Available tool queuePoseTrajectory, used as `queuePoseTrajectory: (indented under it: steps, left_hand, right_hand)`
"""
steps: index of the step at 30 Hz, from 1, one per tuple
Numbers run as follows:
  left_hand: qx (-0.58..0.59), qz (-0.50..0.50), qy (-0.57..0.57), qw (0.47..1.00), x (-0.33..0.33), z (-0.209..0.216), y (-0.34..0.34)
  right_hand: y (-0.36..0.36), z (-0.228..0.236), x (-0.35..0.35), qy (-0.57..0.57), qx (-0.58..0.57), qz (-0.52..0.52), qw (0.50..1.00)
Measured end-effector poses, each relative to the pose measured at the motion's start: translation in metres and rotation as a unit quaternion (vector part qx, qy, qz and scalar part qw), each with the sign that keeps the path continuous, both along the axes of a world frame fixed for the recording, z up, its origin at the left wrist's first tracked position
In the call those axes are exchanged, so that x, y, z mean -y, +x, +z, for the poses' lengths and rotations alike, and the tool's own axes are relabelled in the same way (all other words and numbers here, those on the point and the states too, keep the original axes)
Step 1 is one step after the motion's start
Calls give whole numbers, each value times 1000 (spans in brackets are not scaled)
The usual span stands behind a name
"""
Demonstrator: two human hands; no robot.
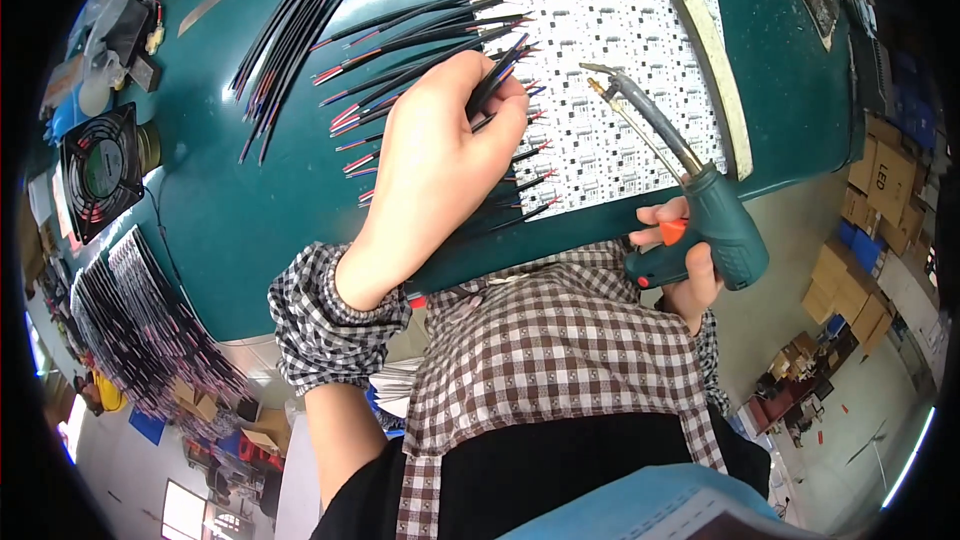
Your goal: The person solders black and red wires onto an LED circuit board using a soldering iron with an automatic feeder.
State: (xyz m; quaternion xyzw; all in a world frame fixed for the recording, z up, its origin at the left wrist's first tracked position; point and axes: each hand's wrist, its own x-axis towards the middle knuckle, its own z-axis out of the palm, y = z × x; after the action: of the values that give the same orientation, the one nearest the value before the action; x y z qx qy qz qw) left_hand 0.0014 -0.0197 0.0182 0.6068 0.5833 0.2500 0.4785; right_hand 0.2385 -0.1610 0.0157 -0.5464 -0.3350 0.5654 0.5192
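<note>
My left hand [430, 155] reaches over the left edge of a white circuit board panel [625, 25], thumb and fingers pinched on a thin black cable [497, 75]. Further black cables [405, 38] lie in a row along that edge, their stripped red and blue ends pointing both ways; my hand covers some of them. In my right hand [703, 280] is a dark green soldering gun [728, 230], gripped by its handle with a finger by the orange trigger. Its metal tip [600, 70] hangs above the panel, apart from the cable ends. A pale bar [718, 85] lies along the panel's right side.
A loose bundle of black cables [290, 50] lies at the left of the green table [300, 205], near a metal ruler [207, 5]. A black fan [100, 172] stands at the left edge. Many cables [150, 315] hang below it. Cardboard boxes [880, 175] are stacked far right.
</note>
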Motion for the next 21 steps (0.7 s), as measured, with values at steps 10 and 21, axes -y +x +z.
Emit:
queuePoseTrajectory:
  steps: [10,21]
  left_hand:
    - [-106,29,69,992,-5,-24,24]
    - [-88,60,76,991,-3,-29,28]
  right_hand:
    - [-1,8,4,0,100,38,994]
    - [-5,15,1,-72,107,90,988]
